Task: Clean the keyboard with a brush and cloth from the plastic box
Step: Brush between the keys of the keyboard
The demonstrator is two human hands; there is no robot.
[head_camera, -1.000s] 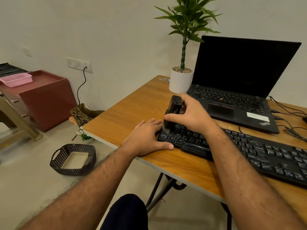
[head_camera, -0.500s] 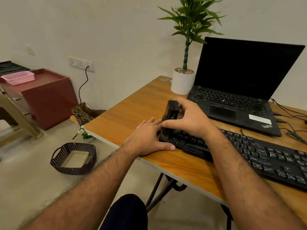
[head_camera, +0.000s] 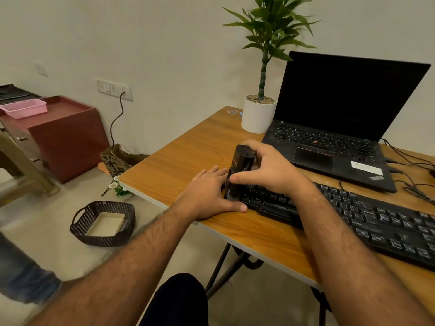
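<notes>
A black keyboard (head_camera: 367, 220) lies across the wooden table (head_camera: 179, 161), running to the right edge of view. My right hand (head_camera: 270, 170) grips a black brush (head_camera: 242, 161) that stands upright on the keyboard's left end. My left hand (head_camera: 207, 194) rests flat on the table against the keyboard's left edge, its thumb along the front. A pink plastic box (head_camera: 24, 108) sits far left on a red cabinet (head_camera: 61, 135). No cloth is visible.
An open black laptop (head_camera: 334, 128) stands behind the keyboard, with a potted plant (head_camera: 259, 114) to its left and cables (head_camera: 414, 170) at the right. A dark woven basket (head_camera: 103, 223) is on the floor. Someone's leg (head_camera: 23, 274) shows at the lower left.
The brush has slid a little further left along the keyboard's end under my right hand. My left hand has stayed in place. The view has shifted slightly.
</notes>
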